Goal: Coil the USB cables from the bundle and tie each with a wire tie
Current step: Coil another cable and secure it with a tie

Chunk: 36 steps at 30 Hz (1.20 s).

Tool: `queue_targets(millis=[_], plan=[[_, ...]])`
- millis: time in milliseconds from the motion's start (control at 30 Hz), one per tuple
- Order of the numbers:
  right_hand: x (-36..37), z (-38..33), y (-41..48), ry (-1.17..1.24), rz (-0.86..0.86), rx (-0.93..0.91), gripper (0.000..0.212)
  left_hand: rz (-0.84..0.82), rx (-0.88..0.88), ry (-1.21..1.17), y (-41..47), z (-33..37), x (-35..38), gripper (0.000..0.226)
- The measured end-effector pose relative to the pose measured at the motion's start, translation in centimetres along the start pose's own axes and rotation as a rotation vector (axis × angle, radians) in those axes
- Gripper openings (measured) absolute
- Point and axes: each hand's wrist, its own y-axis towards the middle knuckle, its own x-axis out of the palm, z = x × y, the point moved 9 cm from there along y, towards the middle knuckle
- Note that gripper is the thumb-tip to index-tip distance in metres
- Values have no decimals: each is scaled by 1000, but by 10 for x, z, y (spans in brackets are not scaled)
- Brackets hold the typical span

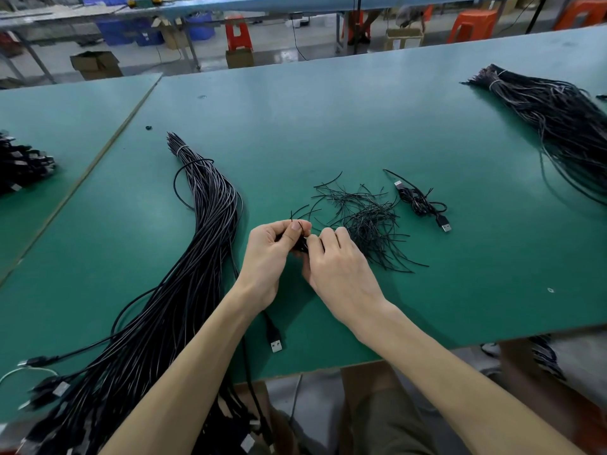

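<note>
A long bundle of black USB cables (197,244) lies on the green table (328,126), running from the far left down to the near edge. My left hand (272,254) grips a small coil of black cable (300,246), its thumb pressing a thin black wire tie against it. My right hand (335,264) pinches the same coil and tie from the right. One USB plug (275,339) of that cable hangs out below my left wrist. A loose heap of black wire ties (364,221) lies just beyond my right hand. A tied coiled cable (423,201) rests to the right of it.
A second cable bundle (558,126) lies at the far right of the table. A pile of coiled cables (23,165) sits at the left edge. Cardboard boxes (97,64), orange stools (469,24) and other benches stand behind the table.
</note>
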Motion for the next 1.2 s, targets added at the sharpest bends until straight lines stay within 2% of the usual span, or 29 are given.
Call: queue_targets(millis=[333,467,633,767,900,967,1033,1200], plan=[[-3,-3,3,80,3,32,10,-77,4,-92,1,4,3,22],[-8,1,5,186,-5,73,15,-108,-3,-118,3,3,0,22],[-9,8,4,278,-66,156,17,73,1,-213,9,1,-30,23],[-12,14,5,357,-86,217,16,183,66,-57,8,4,-42,11],[-24,19,4,473,-23,279,12,82,129,93,7,10,-24,6],[-24,20,4,529,-34,285,12,-28,132,99,6,9,-11,6],[-21,21,4,556,-63,305,14,-66,129,122,5,7,-5,5],[-18,30,2,685,-90,374,16,-111,-1,-81,5,-4,-5,15]])
